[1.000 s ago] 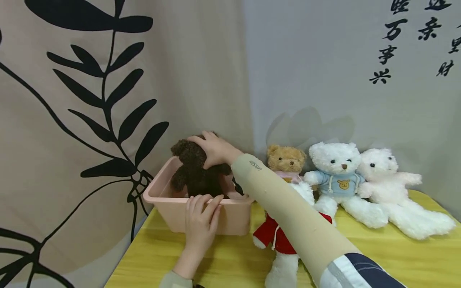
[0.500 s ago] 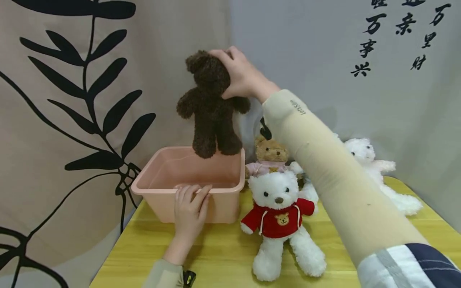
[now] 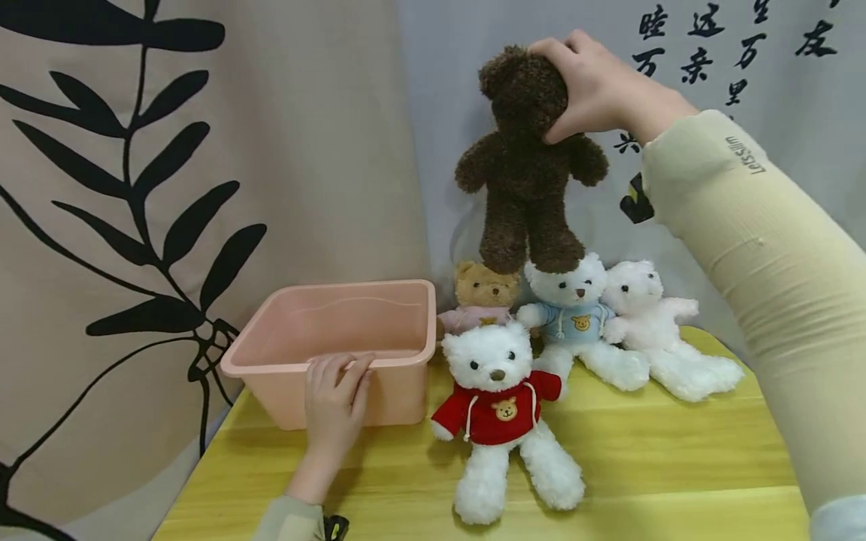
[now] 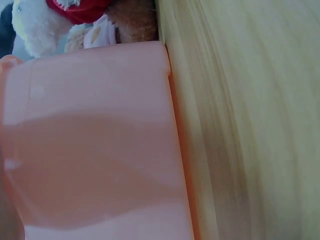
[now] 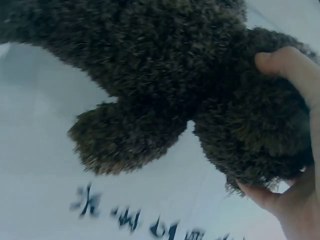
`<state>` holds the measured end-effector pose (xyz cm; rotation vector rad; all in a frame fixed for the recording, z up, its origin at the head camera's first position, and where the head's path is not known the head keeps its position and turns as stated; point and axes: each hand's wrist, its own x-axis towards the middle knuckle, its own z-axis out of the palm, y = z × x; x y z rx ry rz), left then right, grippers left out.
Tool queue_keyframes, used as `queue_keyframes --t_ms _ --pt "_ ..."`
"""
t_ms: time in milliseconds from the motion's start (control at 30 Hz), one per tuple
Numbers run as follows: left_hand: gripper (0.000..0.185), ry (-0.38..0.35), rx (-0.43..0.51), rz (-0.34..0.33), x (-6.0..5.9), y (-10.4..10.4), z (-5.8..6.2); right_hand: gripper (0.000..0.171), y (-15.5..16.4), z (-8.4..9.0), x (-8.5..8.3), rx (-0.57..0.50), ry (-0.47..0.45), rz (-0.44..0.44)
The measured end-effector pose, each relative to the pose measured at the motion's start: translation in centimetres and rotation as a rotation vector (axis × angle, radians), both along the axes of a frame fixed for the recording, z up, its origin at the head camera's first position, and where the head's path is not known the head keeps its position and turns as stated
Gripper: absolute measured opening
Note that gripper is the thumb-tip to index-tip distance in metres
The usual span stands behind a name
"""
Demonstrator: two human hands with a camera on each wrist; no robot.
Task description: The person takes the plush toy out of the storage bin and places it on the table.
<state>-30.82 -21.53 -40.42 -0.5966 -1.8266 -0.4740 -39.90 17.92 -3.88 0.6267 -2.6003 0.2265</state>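
Observation:
My right hand [image 3: 602,86] grips a dark brown teddy bear [image 3: 528,180] by the head and holds it up above the row of toys. Seen from the right wrist, thumb and fingers press into the head of the fluffy brown bear [image 5: 150,65]. My left hand [image 3: 336,402] holds the front rim of a pink plastic tub [image 3: 399,394], its fingers hooked over the edge. The left wrist view shows the tub's smooth wall [image 4: 100,100]. A white teddy bear in a red hoodie [image 3: 501,406] leans back on the table, right of the tub.
Behind it sit a tan bear in a pink top [image 3: 485,293], a white bear in a blue hoodie [image 3: 575,323] and a pale pink bear [image 3: 643,315]. They are on a yellow wood-grain table [image 3: 643,466]. A curtain with leaf prints [image 3: 325,150] hangs behind.
My right hand has lifted the brown bear out of the tub and carried it up and to the right. The left hand stays on the tub's rim. The head view has shifted.

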Motion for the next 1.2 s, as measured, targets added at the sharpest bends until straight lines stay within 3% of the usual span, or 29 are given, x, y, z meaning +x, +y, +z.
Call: queue_keyframes --t_ms 167,400,533,900,1200 --pt "0.024 0.004 0.005 0.012 0.1 -0.8 0.1 0.106 3.2 -1.1 0.9 0.109 -0.041 -0.024" --pt "0.023 0.022 0.001 0.008 0.4 -1.1 0.0 0.111 7.2 -5.7 2.8 0.183 -0.219 -0.007" --pt "0.025 0.023 0.010 0.014 0.4 -1.2 -0.1 0.110 8.7 -9.3 3.8 0.193 -0.289 0.013" --pt "0.026 0.008 0.002 0.024 0.3 -2.5 0.1 0.105 9.0 -21.3 4.8 0.103 -0.338 0.097" --pt "0.030 0.007 0.009 0.033 0.6 -3.6 -0.2 0.104 6.8 -28.5 4.1 0.078 -0.275 0.102"
